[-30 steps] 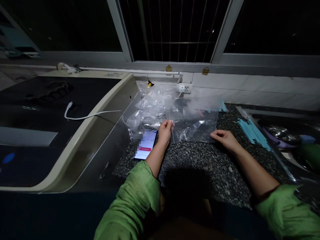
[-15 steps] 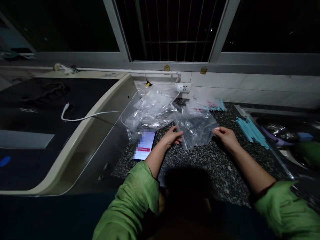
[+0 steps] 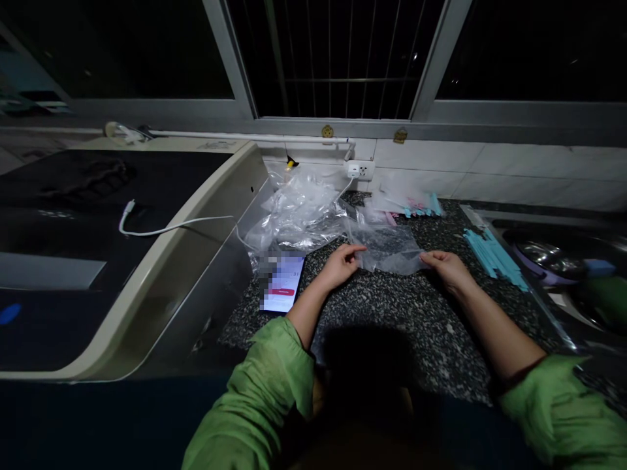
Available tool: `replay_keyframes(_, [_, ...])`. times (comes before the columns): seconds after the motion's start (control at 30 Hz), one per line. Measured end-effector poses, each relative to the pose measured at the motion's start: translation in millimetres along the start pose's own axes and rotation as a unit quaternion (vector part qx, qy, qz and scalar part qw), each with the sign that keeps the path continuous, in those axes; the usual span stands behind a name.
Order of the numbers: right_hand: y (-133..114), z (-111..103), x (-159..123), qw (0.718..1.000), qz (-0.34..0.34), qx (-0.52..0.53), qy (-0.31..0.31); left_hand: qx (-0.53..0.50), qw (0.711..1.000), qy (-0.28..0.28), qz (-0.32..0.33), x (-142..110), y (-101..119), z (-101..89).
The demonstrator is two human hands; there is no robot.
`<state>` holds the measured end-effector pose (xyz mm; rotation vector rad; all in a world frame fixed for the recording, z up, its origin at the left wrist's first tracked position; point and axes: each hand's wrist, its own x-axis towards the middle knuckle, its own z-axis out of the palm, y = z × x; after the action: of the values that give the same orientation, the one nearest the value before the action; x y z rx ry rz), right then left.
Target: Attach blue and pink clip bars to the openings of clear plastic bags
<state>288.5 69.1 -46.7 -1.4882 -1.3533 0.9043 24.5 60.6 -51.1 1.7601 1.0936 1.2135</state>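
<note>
A clear plastic bag (image 3: 386, 251) hangs between my two hands, low over the speckled counter (image 3: 392, 307). My right hand (image 3: 445, 266) pinches its right corner between thumb and fingertips. At the bag's left edge is my left hand (image 3: 340, 266), closed on it, the index finger reaching across the plastic and the other fingers curled; its thumb is mostly hidden. Just left of that hand lies a lit phone (image 3: 287, 284). A heap of crumpled clear plastic bags (image 3: 304, 209) lies behind my left hand.
Light-blue sticks (image 3: 494, 260) lie right, beside a sink (image 3: 504, 228) with a metal bowl (image 3: 551, 260). Farther back rests a bag of blue and pink sticks (image 3: 421, 205). A large machine with a dark lid (image 3: 210, 196) stands left, a white cable (image 3: 181, 228) across it.
The bag went from spread out and upright to lower and more folded. My left hand loosened, shifted right along its left edge and closed again. My right hand kept its pinch.
</note>
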Motion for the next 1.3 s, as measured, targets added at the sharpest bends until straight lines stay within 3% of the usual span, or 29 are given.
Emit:
replay_keyframes(0.13, [0.8, -5.5, 2.1, 0.998, 0.060, 0.010, -0.010, 0.090, 0.995, 0.014, 0.045, 0.0, -2.5, -0.9])
replay_keyframes(0.47, [7.0, -18.9, 8.4, 0.993, 0.091, -0.076, -0.015, 0.172, 0.980, 0.079, 0.055, 3.1, -6.1, -8.5])
replay_keyframes(0.63, [4.2, -24.6, 10.1, 0.996, 0.044, -0.077, 0.014, 0.093, 0.989, 0.117, 0.025, 4.5, -3.1, -12.5])
replay_keyframes(0.73, [-1.8, -29.7, 7.1, 0.995, -0.042, -0.089, 0.020, 0.058, 0.987, 0.151, 0.001, 6.5, -0.7, -13.9])
replay_keyframes(0.83, [-9.1, -32.4, 1.1, 0.974, -0.170, -0.150, -0.026, 0.055, 0.985, 0.160, -0.016, 8.3, 2.8, -12.4])
replay_keyframes(0.93, [-14.0, -31.1, -3.5, 0.948, -0.236, -0.202, -0.075, 0.083, 0.981, 0.173, -0.037, 4.1, 6.7, -13.2])
replay_keyframes(1.1, [-13.2, -20.1, -4.8, 0.927, -0.260, -0.230, -0.142, 0.199, 0.957, 0.205, -0.061, -23.2, 5.1, -29.4])
replay_keyframes(1.2, [-11.6, -13.2, -6.4, 0.919, -0.260, -0.244, -0.170, 0.200, 0.955, 0.199, -0.092, -36.2, 0.0, -37.2])
replay_keyframes(1.3, [-12.2, -13.0, -9.1, 0.912, -0.258, -0.264, -0.180, 0.203, 0.954, 0.211, -0.068, -38.3, -2.1, -37.2])
